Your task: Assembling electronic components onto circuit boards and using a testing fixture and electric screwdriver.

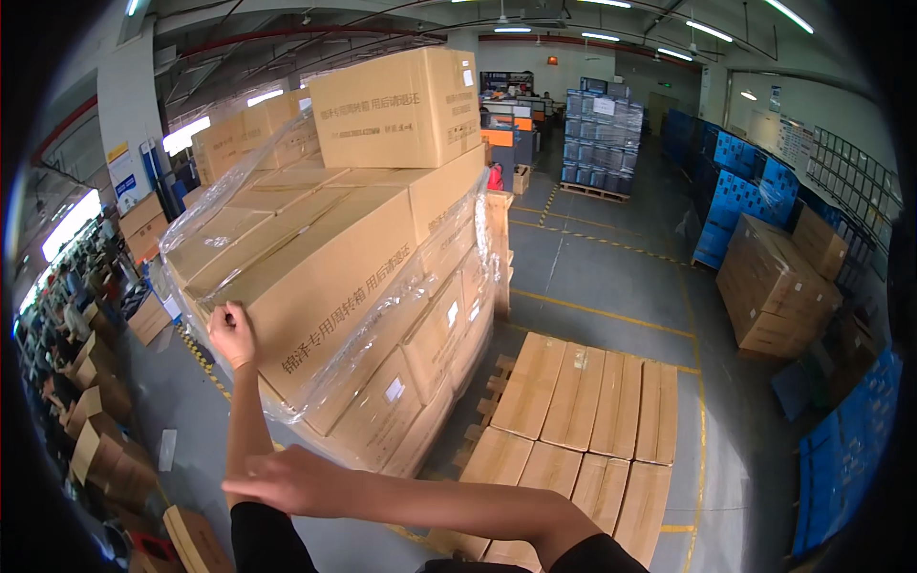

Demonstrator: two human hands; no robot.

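Note:
My left hand (232, 334) is raised at the near left corner of a big stack of brown cartons, its fingers curled closed. A small dark spot shows between the fingers, too small to name. The long carton (334, 277) beside that hand lies on its stack, with loose clear stretch film (368, 320) hanging in wrinkled strips along the side and over the top. My right arm reaches across from the right, and my right hand (287, 482) lies over my left forearm near the black sleeve. Its fingers are blurred and partly hidden.
One large carton (392, 110) stands on top of the stack. A low pallet load of flat cartons (592, 411) lies to the right. Farther off are a wrapped pallet (600, 138), blue boxes (740, 205) and brown cartons (778, 286). Open cartons (105, 449) line the left.

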